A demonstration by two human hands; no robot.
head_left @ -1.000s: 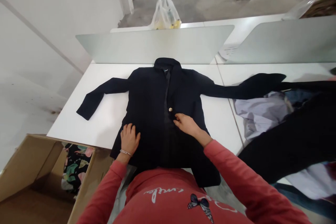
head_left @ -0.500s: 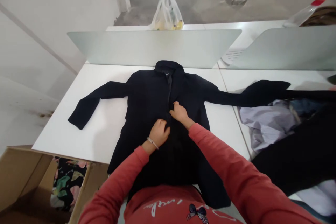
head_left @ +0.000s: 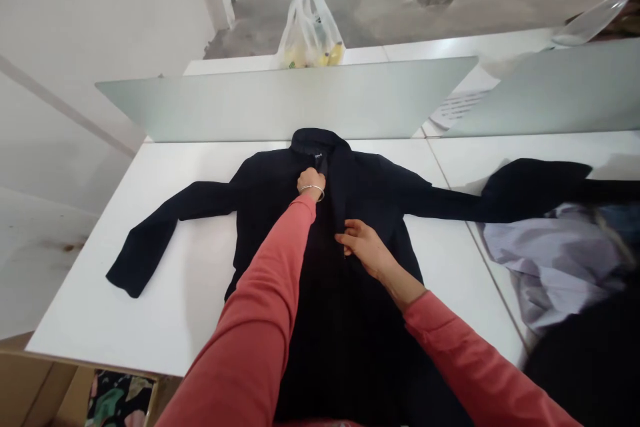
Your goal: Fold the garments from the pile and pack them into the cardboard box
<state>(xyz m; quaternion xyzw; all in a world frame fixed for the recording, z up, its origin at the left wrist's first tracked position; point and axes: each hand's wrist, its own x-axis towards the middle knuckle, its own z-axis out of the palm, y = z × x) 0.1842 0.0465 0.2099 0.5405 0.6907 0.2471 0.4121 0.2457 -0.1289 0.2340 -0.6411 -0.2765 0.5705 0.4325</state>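
Note:
A dark navy jacket (head_left: 270, 213) lies front up on the white table (head_left: 210, 307), its collar toward the divider and its sleeves spread to both sides. My left hand (head_left: 311, 181) is closed on the jacket's front edge just below the collar, near the neck label. Lower down, my right hand (head_left: 360, 243) pinches the other front edge at chest height. The front is parted a little between the two hands. The jacket's hem is hidden below my arms.
A frosted divider (head_left: 280, 103) runs along the table's back, with a plastic bag (head_left: 313, 30) behind it. Crumpled clothes (head_left: 550, 253) lie at the right, partly under the jacket's sleeve. A cardboard box (head_left: 35, 380) with floral fabric (head_left: 120, 397) stands at lower left.
My left hand has moved up from mid-front to just below the collar. My right hand has shifted slightly right and down, and the jacket's front has parted. The view has tilted a little.

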